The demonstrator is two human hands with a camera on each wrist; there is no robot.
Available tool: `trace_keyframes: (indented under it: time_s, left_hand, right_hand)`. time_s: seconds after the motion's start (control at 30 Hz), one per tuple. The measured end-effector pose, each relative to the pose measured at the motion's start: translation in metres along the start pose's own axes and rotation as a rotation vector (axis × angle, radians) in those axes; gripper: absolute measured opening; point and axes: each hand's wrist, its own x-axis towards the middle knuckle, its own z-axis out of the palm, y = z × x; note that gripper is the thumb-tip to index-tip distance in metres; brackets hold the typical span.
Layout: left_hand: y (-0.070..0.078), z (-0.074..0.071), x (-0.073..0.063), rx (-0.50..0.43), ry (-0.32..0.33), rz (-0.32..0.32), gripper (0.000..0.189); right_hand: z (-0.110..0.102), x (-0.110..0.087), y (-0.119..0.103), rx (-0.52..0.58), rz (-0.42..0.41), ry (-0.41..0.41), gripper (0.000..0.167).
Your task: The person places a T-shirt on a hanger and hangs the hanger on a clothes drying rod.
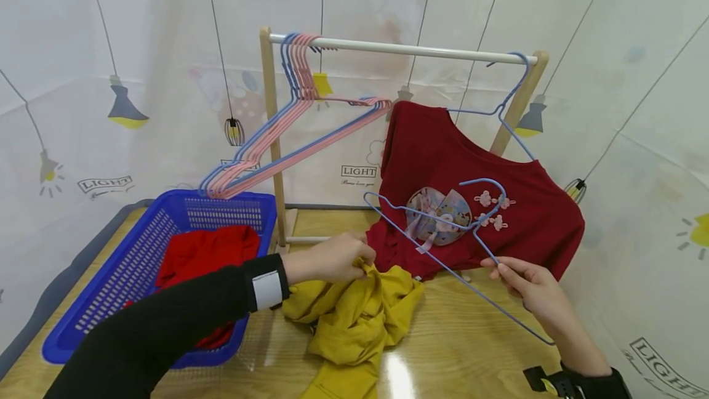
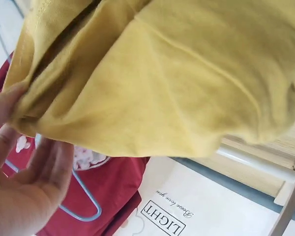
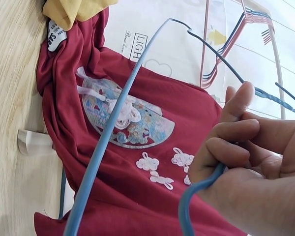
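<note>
Bunched yellow cloth, a garment (image 1: 346, 337), hangs and lies in folds over the table's middle. My left hand (image 1: 329, 257) pinches its upper edge between thumb and fingers; in the left wrist view the cloth (image 2: 152, 93) spreads broadly beyond the fingertips. On the right, my right hand (image 1: 528, 291) grips a blue hanger (image 1: 477, 225) by one sloping arm, its hook upward and nothing on it. The right wrist view shows fingers curled round the hanger wire (image 3: 109, 129). Behind the hanger, a dark red shirt (image 1: 426, 146) with a bow patch hangs from another blue hanger.
A rack with a white rail (image 1: 399, 49) and wooden posts stands at the back. Several pink and blue hangers (image 1: 301, 72) cluster at its left end. On the left sits a blue basket (image 1: 119, 270) holding red clothing (image 1: 207, 251). A printed cloth backdrop surrounds the table.
</note>
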Motion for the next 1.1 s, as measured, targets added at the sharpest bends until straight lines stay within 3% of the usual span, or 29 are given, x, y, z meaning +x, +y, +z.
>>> trace_keyframes:
  time_s: [0.17,0.33,0.5,0.7,0.8,1.03,1.1]
  left_hand:
    - [0.001,-0.020,-0.006,-0.268,0.064,-0.050,0.029]
    - [0.004,-0.048,-0.013,-0.441,0.251,-0.125,0.024]
    - [0.013,-0.077,-0.020,-0.446,0.379,-0.107,0.025]
    - [0.023,-0.100,-0.027,-0.446,0.505,-0.125,0.021]
    - [0.027,-0.109,-0.031,-0.433,0.587,-0.119,0.019]
    - [0.041,-0.124,-0.038,-0.502,0.785,-0.076,0.016]
    - [0.041,-0.124,-0.038,-0.459,0.808,-0.098,0.017]
  right_hand:
    - [-0.004,-0.002,0.002,0.026,-0.043,0.006,0.028]
    - [-0.008,-0.002,0.004,0.054,-0.093,0.008,0.027]
    - [-0.012,-0.003,0.003,0.069,-0.092,0.003,0.026]
    - [-0.014,-0.006,0.003,0.141,-0.123,-0.015,0.025]
    - [-0.014,-0.006,0.003,0.143,-0.127,-0.002,0.025]
    - [-0.016,-0.007,0.002,0.105,-0.085,0.029,0.024]
    - [-0.016,-0.007,0.002,0.114,-0.086,0.033,0.024]
